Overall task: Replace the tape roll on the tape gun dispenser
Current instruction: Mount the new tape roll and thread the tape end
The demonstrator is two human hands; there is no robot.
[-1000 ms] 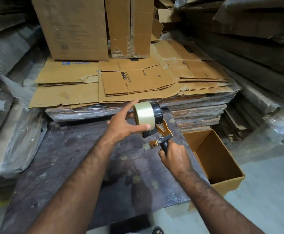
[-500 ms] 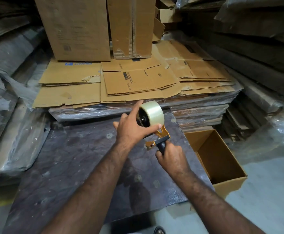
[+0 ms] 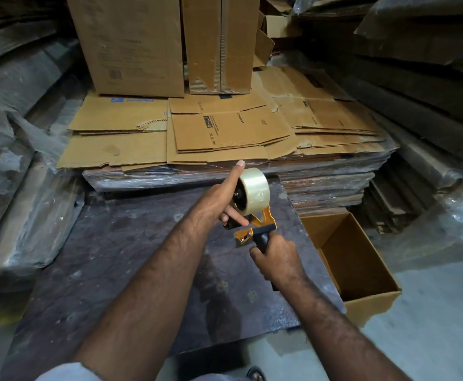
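Note:
A clear tape roll (image 3: 255, 190) sits on the black hub of an orange tape gun (image 3: 264, 219), held above a dark plastic-covered work surface (image 3: 131, 243). My left hand (image 3: 217, 200) lies against the roll's left face, with the index finger stretched up along the rim and the thumb touching the roll's lower edge. The other fingers are hidden behind the roll. My right hand (image 3: 277, 258) is wrapped around the gun's black handle, just below the orange frame.
An open empty cardboard box (image 3: 362, 295) stands on the floor at the right of the work surface. Behind it lie flattened cartons (image 3: 225, 133) on a wrapped stack, with upright boxes (image 3: 131, 45) farther back. Plastic-wrapped bundles line both sides.
The roll has slid from beside the hub fully onto it. The gun has turned, so the roll's band now faces right. My left index finger has straightened along the rim.

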